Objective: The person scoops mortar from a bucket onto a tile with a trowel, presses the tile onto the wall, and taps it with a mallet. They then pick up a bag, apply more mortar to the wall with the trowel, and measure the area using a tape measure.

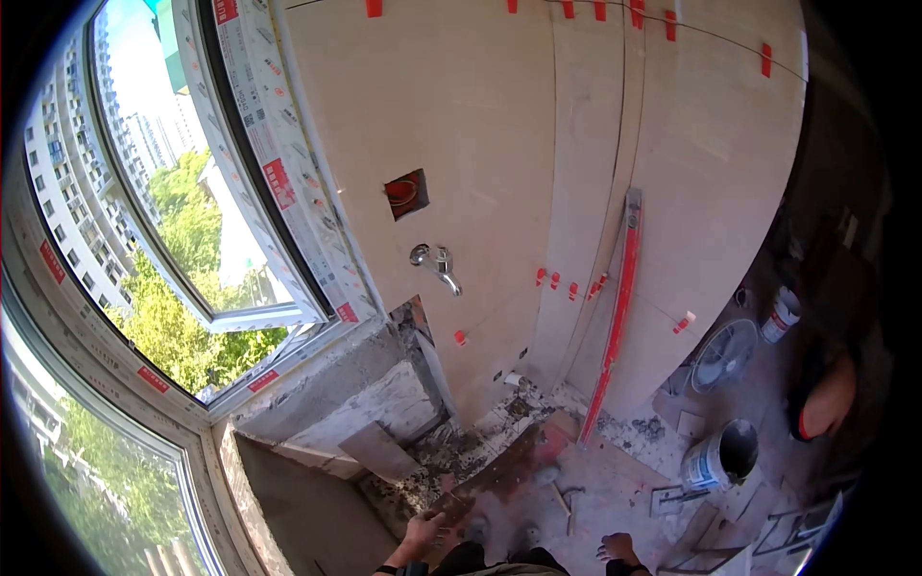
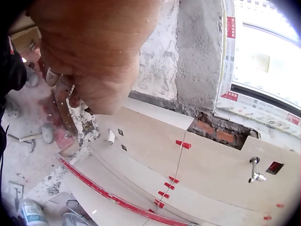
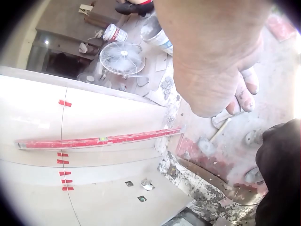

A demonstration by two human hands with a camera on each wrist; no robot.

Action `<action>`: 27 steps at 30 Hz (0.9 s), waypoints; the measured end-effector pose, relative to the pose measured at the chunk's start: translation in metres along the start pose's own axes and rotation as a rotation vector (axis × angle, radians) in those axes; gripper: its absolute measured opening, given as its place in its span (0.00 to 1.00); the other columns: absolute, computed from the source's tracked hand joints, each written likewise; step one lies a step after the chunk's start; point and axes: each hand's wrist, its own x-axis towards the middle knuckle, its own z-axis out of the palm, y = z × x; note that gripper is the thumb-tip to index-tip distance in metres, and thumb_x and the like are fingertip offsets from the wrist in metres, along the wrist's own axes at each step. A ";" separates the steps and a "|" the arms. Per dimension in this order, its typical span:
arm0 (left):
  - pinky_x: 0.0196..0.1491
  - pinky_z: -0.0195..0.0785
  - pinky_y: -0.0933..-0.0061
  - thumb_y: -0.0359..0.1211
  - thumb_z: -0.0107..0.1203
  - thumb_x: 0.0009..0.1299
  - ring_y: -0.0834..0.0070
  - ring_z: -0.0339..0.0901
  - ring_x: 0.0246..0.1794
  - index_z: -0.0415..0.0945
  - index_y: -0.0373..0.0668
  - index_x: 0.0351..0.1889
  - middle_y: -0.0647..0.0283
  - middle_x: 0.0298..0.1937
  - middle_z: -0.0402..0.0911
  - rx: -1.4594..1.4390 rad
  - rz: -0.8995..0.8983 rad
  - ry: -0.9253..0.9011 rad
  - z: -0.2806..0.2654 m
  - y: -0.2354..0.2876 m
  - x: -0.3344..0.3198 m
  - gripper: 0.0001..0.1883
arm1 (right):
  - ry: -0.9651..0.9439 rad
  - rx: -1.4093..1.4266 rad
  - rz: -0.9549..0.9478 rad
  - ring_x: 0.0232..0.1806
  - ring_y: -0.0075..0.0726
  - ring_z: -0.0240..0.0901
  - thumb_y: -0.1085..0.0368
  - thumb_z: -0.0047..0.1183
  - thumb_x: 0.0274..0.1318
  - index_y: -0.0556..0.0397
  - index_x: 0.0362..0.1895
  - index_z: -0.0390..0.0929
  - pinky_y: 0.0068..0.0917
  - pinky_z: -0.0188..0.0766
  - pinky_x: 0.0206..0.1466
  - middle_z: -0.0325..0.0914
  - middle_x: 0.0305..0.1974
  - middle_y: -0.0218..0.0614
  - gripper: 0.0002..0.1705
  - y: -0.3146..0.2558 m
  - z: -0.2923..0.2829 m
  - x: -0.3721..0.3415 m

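Observation:
My left hand (image 1: 420,536) hangs low at the left of my legs in the head view, its fingers loosely curled around nothing visible. In the left wrist view the back of the left hand (image 2: 94,61) fills the upper left, partly hiding its fingers. My right hand (image 1: 618,548) hangs on the other side of my legs, fingers relaxed and bent. The right wrist view shows the right hand (image 3: 211,66) with fingertips drooping over the floor. A rubber mallet (image 1: 547,476) lies on the dusty floor ahead. A long red spirit level (image 1: 615,331) leans against the tiled wall.
Red tile clips (image 1: 573,291) stick out of the wall joints near a chrome tap (image 1: 437,264). A bucket (image 1: 720,456), a trowel (image 1: 672,499) and a fan (image 1: 725,355) stand or lie at the right. An open window (image 1: 206,240) is at the left. Another person's arm (image 1: 828,398) shows at far right.

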 end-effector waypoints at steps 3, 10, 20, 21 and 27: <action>0.28 0.71 0.72 0.38 0.53 0.69 0.71 0.79 0.32 0.68 0.36 0.56 0.58 0.37 0.80 0.012 0.006 0.007 0.000 -0.002 0.001 0.21 | -0.002 -0.018 0.003 0.45 0.61 0.73 0.45 0.30 0.63 0.51 0.35 0.65 0.50 0.71 0.44 0.72 0.37 0.44 0.22 -0.005 0.003 -0.002; 0.27 0.70 0.72 0.39 0.54 0.68 0.71 0.80 0.32 0.68 0.33 0.56 0.58 0.36 0.81 0.015 -0.008 0.015 -0.005 -0.005 0.001 0.23 | -0.110 -0.050 -0.032 0.40 0.58 0.74 0.48 0.31 0.63 0.51 0.33 0.66 0.49 0.73 0.40 0.73 0.34 0.44 0.21 -0.002 -0.006 0.005; 0.29 0.72 0.71 0.38 0.55 0.68 0.69 0.81 0.31 0.69 0.30 0.56 0.56 0.38 0.81 -0.003 0.087 0.087 0.003 0.004 -0.023 0.24 | 0.142 0.138 -0.143 0.32 0.59 0.75 0.52 0.35 0.59 0.57 0.42 0.72 0.50 0.74 0.31 0.76 0.32 0.53 0.22 -0.071 0.049 -0.054; 0.29 0.72 0.70 0.37 0.55 0.68 0.69 0.82 0.31 0.69 0.30 0.56 0.55 0.38 0.81 -0.001 0.103 0.093 0.003 0.004 -0.023 0.24 | 0.152 0.054 -0.176 0.33 0.60 0.75 0.51 0.34 0.59 0.57 0.43 0.72 0.51 0.74 0.33 0.76 0.33 0.53 0.23 -0.077 0.051 -0.059; 0.29 0.72 0.71 0.36 0.54 0.68 0.69 0.81 0.28 0.69 0.28 0.54 0.57 0.36 0.82 -0.050 0.122 0.047 -0.002 -0.007 -0.015 0.23 | 0.142 -0.057 -0.177 0.38 0.65 0.73 0.49 0.31 0.59 0.56 0.47 0.70 0.56 0.73 0.39 0.75 0.38 0.55 0.26 -0.088 0.045 -0.059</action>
